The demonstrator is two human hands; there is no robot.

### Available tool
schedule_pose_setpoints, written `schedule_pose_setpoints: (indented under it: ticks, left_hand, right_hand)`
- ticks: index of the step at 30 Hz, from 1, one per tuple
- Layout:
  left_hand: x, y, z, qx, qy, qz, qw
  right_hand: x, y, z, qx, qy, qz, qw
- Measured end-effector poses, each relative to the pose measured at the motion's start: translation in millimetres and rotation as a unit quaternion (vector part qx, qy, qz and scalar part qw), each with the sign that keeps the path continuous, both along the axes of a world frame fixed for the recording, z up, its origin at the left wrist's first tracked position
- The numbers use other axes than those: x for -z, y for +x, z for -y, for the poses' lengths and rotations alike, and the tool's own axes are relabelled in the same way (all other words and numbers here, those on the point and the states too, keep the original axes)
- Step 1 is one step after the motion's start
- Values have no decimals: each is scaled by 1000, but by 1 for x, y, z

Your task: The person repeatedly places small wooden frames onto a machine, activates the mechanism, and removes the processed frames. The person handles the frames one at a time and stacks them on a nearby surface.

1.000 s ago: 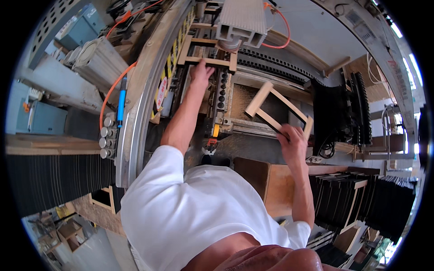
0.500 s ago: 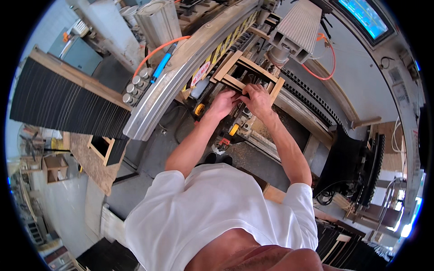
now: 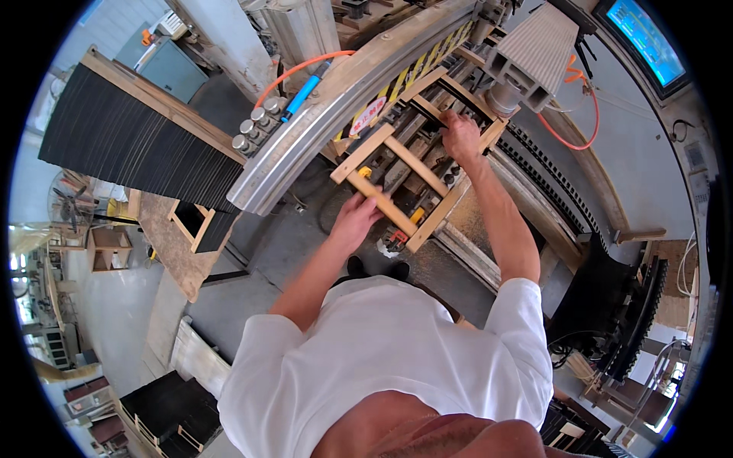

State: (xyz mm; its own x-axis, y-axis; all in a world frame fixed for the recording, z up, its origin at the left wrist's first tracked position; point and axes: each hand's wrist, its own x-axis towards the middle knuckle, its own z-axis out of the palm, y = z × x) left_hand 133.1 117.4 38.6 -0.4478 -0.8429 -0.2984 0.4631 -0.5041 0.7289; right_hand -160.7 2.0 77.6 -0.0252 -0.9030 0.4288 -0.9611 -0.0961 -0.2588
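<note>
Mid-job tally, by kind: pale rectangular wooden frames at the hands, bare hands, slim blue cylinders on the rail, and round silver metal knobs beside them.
Pale rectangular wooden frames at the hands: 2
Bare hands: 2
Slim blue cylinder: 1
Round silver metal knobs: 4
Total: 9

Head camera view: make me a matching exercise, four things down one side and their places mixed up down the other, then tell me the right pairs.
Things
1. Left hand
2. Right hand
3. Monitor
4. Blue cylinder

Places
A. At the upper right, lit up
B. At the farther wooden frame
C. Next to the row of round metal fittings
D. On a rail of the nearer wooden frame

Right pairs: 1-D, 2-B, 3-A, 4-C.
</note>
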Motion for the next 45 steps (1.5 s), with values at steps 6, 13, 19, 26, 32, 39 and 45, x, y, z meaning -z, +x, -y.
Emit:
schedule_pose_setpoints:
  ticks: [6, 13, 19, 26, 32, 39, 45]
  left_hand:
    - [-4, 81, -43, 14, 16, -8, 1000]
    - [7, 142, -44, 11, 39, 38, 998]
    - [33, 183, -42, -39, 67, 51, 996]
    - [53, 181, -48, -92, 123, 33, 988]
    - [72, 156, -45, -79, 157, 49, 983]
    - [80, 124, -34, -77, 152, 67, 983]
    - [92, 118, -45, -105, 141, 94, 980]
  right_hand:
    - [-1, -6, 20, 22, 50, -85, 995]
    - [-17, -19, 72, 86, 135, -312, 937]
    - [-19, -36, 122, 133, 189, -336, 913]
    - [-16, -76, 150, 56, 204, -248, 945]
    - [-15, -77, 153, 38, 193, -198, 960]
    - [-35, -68, 149, 27, 216, -204, 954]
    - [-45, -66, 151, 79, 303, -306, 899]
